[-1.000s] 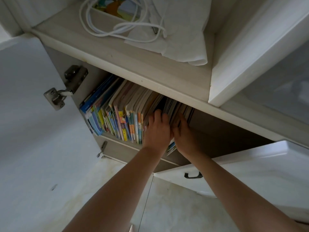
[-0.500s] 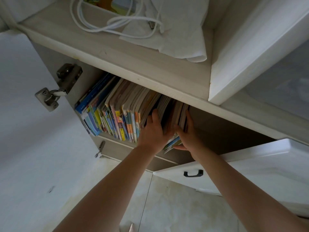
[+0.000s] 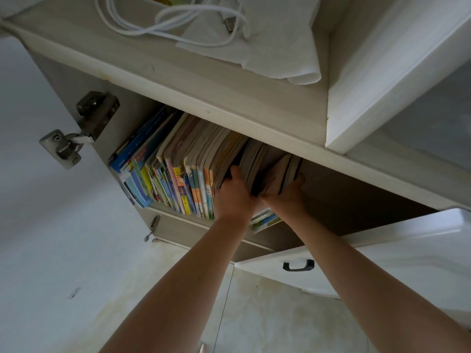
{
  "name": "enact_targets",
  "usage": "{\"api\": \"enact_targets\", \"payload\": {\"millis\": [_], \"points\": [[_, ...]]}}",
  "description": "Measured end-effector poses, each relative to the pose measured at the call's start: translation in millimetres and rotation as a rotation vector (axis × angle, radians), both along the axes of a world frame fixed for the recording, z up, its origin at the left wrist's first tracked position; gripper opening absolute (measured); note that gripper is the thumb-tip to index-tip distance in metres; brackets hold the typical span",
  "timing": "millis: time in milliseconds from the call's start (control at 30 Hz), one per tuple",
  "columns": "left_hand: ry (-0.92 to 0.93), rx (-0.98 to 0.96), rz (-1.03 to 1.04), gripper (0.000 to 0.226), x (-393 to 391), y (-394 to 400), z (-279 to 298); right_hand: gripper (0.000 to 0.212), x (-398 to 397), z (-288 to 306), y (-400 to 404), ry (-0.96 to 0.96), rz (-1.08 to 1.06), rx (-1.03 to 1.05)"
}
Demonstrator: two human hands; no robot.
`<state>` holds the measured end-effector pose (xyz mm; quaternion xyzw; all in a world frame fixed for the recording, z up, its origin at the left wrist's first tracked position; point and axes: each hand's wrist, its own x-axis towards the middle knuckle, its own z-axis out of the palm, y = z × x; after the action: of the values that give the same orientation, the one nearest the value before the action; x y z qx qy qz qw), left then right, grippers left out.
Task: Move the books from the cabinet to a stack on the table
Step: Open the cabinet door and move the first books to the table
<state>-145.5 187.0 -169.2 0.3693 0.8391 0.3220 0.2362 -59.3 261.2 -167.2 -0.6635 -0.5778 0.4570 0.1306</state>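
A row of colourful thin books (image 3: 173, 174) stands upright inside the open cabinet (image 3: 229, 108), leaning left. At the row's right end a bundle of books (image 3: 267, 169) is squeezed between my hands. My left hand (image 3: 234, 194) has its fingers pushed into the gap on the bundle's left side. My right hand (image 3: 288, 192) presses against the bundle's right side, thumb under it. The lower edges of the bundle (image 3: 265, 220) stick out past the shelf's front lip. The table is out of sight.
The left cabinet door (image 3: 38, 225) stands open with its metal hinge (image 3: 81, 128). The right door (image 3: 382, 256), with a black handle (image 3: 298, 266), is open below my right arm. On the cabinet's top lie a white cable (image 3: 158, 21) and white cloth (image 3: 275, 52).
My left fingers have gone deeper into the gap and my right hand has slid to the bundle's outer side. The bundle has tilted and come slightly forward out of the row.
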Motion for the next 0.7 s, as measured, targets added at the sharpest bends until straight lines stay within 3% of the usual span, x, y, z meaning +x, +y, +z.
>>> {"api": "enact_targets", "payload": {"millis": [200,367,467,700], "points": [[0.196,0.116,-0.003,0.03,1.9,-9.0,-16.9,0.087,5.1,1.7,-8.1,-0.076,0.152,0.153],[0.176,0.118,-0.058,0.041,12.8,-49.6,-16.2,0.072,26.5,22.8,-56.9,-0.348,0.415,0.247],[0.149,0.145,-0.03,0.038,19.9,-80.6,-3.4,0.065,37.3,42.1,-86.3,-0.416,0.509,0.279],[0.184,0.073,-0.034,0.042,23.8,-177.1,48.4,0.08,79.1,104.3,-157.8,-0.521,0.83,0.448]]}}
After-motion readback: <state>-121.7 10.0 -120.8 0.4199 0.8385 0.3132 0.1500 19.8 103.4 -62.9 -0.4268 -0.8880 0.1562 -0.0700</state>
